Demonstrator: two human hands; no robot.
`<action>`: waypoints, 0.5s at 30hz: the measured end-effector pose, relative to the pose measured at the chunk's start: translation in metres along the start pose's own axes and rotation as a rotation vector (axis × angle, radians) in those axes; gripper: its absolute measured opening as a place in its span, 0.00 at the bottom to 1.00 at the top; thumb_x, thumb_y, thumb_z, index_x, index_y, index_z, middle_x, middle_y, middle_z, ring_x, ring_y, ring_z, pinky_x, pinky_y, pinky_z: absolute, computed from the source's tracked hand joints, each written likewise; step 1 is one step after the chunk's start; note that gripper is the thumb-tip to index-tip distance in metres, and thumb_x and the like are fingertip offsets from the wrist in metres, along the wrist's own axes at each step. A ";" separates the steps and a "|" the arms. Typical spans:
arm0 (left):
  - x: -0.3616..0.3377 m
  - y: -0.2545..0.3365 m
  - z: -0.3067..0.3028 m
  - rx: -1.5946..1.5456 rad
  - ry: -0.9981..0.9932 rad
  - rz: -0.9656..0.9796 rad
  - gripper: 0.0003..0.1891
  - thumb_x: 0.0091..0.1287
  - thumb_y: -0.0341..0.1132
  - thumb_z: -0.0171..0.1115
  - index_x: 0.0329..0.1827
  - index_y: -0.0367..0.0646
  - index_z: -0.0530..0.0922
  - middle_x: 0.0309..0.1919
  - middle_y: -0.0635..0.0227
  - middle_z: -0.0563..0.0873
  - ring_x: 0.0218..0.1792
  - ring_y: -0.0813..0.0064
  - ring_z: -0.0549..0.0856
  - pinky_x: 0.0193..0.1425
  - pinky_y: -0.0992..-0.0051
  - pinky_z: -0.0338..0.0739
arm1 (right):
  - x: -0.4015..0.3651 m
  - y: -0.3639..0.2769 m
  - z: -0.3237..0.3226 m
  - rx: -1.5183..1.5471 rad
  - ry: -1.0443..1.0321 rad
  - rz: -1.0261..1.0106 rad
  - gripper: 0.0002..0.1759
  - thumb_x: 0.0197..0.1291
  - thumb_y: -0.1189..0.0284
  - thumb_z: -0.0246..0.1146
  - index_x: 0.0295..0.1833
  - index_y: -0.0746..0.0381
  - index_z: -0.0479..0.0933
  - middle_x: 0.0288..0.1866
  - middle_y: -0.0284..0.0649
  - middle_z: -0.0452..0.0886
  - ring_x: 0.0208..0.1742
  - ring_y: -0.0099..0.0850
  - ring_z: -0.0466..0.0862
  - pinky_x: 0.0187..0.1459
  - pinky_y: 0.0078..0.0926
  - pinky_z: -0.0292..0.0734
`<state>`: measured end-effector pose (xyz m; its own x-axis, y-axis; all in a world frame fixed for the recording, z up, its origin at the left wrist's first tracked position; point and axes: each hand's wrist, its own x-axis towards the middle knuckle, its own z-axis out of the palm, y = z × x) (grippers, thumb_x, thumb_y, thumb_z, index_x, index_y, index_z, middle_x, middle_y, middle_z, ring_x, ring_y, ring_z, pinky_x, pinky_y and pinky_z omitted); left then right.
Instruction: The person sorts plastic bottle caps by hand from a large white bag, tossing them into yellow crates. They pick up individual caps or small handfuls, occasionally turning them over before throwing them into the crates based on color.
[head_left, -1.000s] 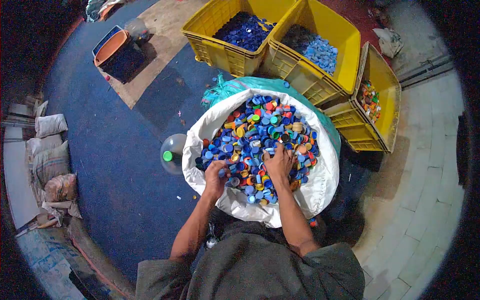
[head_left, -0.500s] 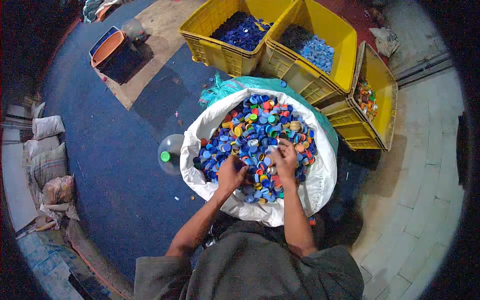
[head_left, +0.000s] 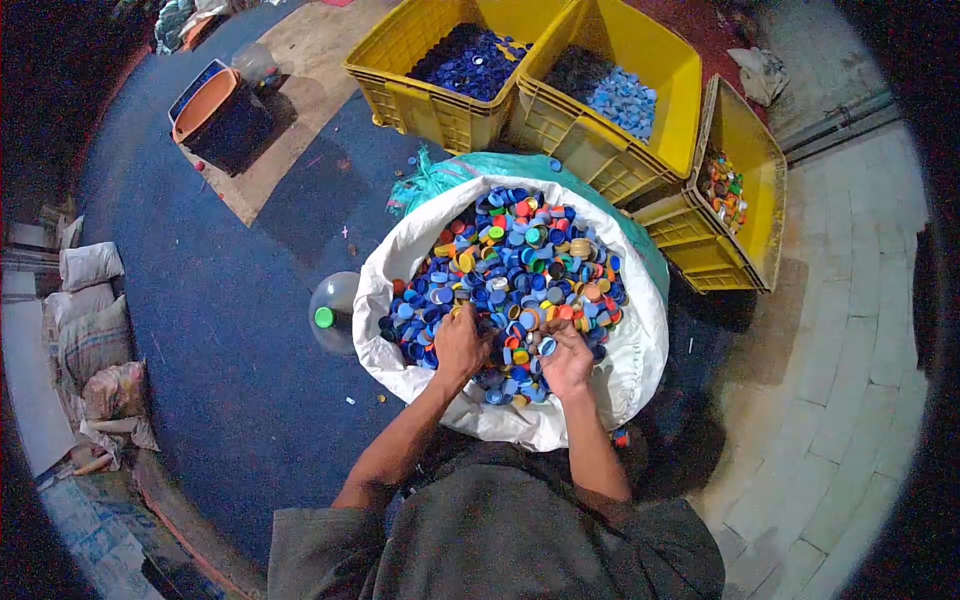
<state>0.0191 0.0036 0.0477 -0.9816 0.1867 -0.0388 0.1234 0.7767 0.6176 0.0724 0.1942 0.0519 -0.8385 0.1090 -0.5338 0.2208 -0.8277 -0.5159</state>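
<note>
A white sack (head_left: 640, 350) with a rolled-down rim stands in front of me, full of mixed plastic caps (head_left: 510, 250) in blue, red, orange, green and yellow. My left hand (head_left: 460, 345) is on the caps at the lower left of the heap, its fingers curled down; what they hold, if anything, is hidden. To its right, my right hand (head_left: 567, 360) is closed over the lower right of the heap, holding a light blue cap (head_left: 547, 346) at its fingers. Behind the white sack lies a green sack (head_left: 420, 186).
Yellow crates (head_left: 430, 115) with dark blue caps, light blue caps (head_left: 624, 104) and orange caps (head_left: 722, 190) stand behind. A clear round container (head_left: 336, 312) with a green cap is left of the sack. An orange-lined tub (head_left: 205, 105) stands far left; filled sacks (head_left: 95, 335) line the left edge.
My right hand has moved down and slightly left, nearer to me, and a light blue cap now shows at its fingers. My left hand stays in nearly the same place. The view has shifted slightly.
</note>
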 end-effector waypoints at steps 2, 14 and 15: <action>0.001 0.000 0.001 0.008 0.022 0.022 0.21 0.50 0.38 0.71 0.40 0.39 0.70 0.32 0.53 0.81 0.37 0.50 0.79 0.38 0.56 0.73 | -0.001 0.001 0.006 -0.033 0.004 0.014 0.10 0.52 0.71 0.57 0.41 0.60 0.72 0.39 0.38 0.76 0.40 0.32 0.75 0.43 0.34 0.70; -0.005 -0.009 -0.003 -0.384 0.106 -0.086 0.19 0.54 0.36 0.68 0.46 0.37 0.74 0.34 0.59 0.82 0.35 0.58 0.81 0.38 0.62 0.74 | 0.010 0.010 0.026 -1.257 -0.019 -0.381 0.13 0.52 0.71 0.67 0.42 0.66 0.76 0.40 0.41 0.78 0.41 0.35 0.80 0.45 0.30 0.75; -0.008 -0.022 0.003 -0.484 0.105 -0.113 0.18 0.56 0.36 0.65 0.47 0.37 0.75 0.35 0.61 0.82 0.33 0.62 0.80 0.37 0.63 0.74 | 0.011 0.013 0.028 -1.399 -0.040 -0.508 0.14 0.51 0.71 0.68 0.41 0.65 0.77 0.40 0.42 0.78 0.42 0.37 0.80 0.46 0.31 0.75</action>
<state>0.0244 -0.0134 0.0319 -0.9973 0.0371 -0.0627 -0.0416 0.4164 0.9082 0.0517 0.1693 0.0582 -0.9783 0.1829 -0.0978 0.1760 0.4826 -0.8580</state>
